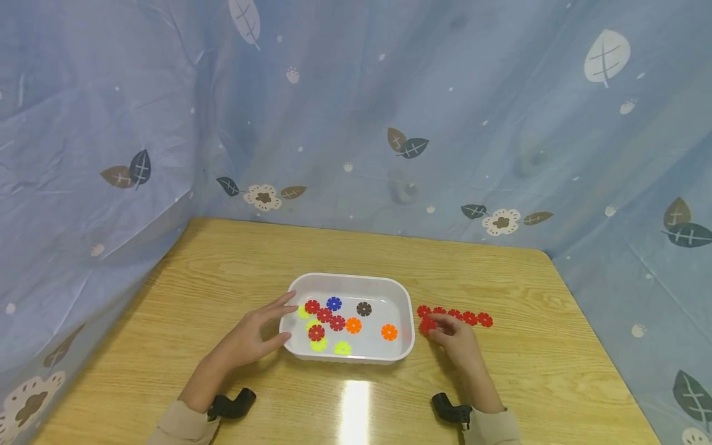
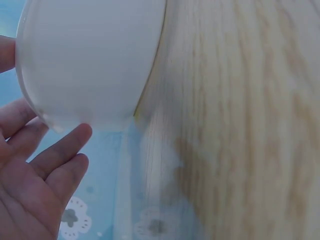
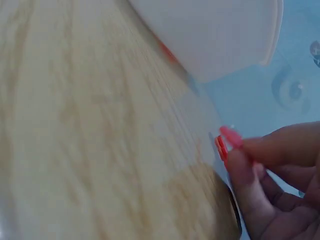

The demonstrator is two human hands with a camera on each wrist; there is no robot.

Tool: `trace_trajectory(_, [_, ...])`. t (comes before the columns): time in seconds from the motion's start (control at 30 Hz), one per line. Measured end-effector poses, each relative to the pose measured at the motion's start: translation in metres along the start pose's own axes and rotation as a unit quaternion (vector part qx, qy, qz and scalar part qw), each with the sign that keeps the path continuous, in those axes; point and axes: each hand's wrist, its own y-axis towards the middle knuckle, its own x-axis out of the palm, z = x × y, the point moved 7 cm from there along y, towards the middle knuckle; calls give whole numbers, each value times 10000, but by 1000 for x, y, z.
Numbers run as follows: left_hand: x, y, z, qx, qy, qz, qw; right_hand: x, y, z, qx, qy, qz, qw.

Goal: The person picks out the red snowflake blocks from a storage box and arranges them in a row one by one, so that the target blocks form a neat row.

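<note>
My left hand [image 1: 254, 332] spans the left end of a white plastic tub [image 1: 410, 330], thumb and fingers spread and fairly straight at its rim. The left wrist view has those fingers [image 2: 62, 150] right at the tub's outer wall. Between the thumb and fingertips of my right hand [image 1: 457, 341] is a red notched plastic disc [image 1: 427, 326], pinched by its edge. In the right wrist view this red disc [image 3: 231, 136] shows edge-on. Just beyond it lies a row of several red discs [image 1: 470, 318], partly covered by my fingers.
Inside the tub lie loose discs: a blue disc [image 1: 334, 303], a brown disc [image 1: 364, 309], an orange disc [image 1: 389, 332], a yellow disc [image 1: 342, 348] and several dark red ones. Blue patterned cloth [image 1: 356, 123] borders the wooden table [image 1: 250, 247].
</note>
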Motion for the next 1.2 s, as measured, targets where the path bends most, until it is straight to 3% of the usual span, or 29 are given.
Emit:
trace_trajectory(0.13, [0,-1,-1,-2,30,-15,10000,1,-1,-2,-333,-699,155,9969])
trace_trajectory(0.27, [0,-1,-1,-48,-7,-24,10000,3,-2,-9,-872,-1259,357,9876])
trace_trajectory(0.4, [-1,-1,1,-72,-31,-18,10000,4,-4,-14,-1241,-1537,467,9792])
trace_trajectory(0.57, [-2,-1,1,-86,-32,-14,10000,5,-4,-14,-1340,-1560,432,9777])
trace_trajectory(0.77, [-1,-1,1,-72,-25,-1,10000,0,-4,-14,-1208,-1193,668,9832])
trace_trajectory(0.93, [-1,-1,1,-66,-49,-3,10000,-4,-7,-22,-1139,-470,661,9902])
trace_trajectory(1.03, [-2,-1,1,-55,-42,4,10000,-4,-11,-32,-1323,17,524,9898])
trace_trajectory(1.2, [-2,0,1,-39,-44,2,10000,1,-20,-53,-1829,669,263,9805])
